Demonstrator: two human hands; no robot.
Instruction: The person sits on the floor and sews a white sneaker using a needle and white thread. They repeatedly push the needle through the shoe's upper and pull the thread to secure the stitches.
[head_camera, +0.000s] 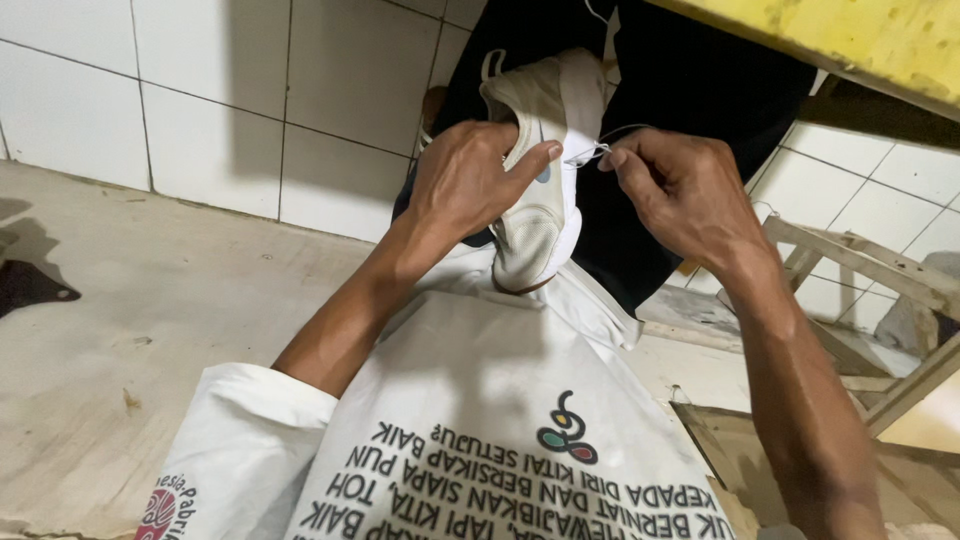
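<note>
A white sneaker (545, 170) is held up in front of me, sole end pointing down over my lap. My left hand (465, 180) wraps around its side, thumb pressed on the upper. My right hand (675, 185) pinches a thin thread or lace end (590, 152) at the shoe's upper edge, fingers closed on it. A white printed cloth (480, 420) covers my lap under the shoe.
Dark trousers (680, 90) hang behind the shoe. White tiled wall (200, 100) on the left, bare concrete floor (120, 300) below it. A yellow board (850, 40) crosses the top right. Wooden frame pieces (870, 290) stand at the right.
</note>
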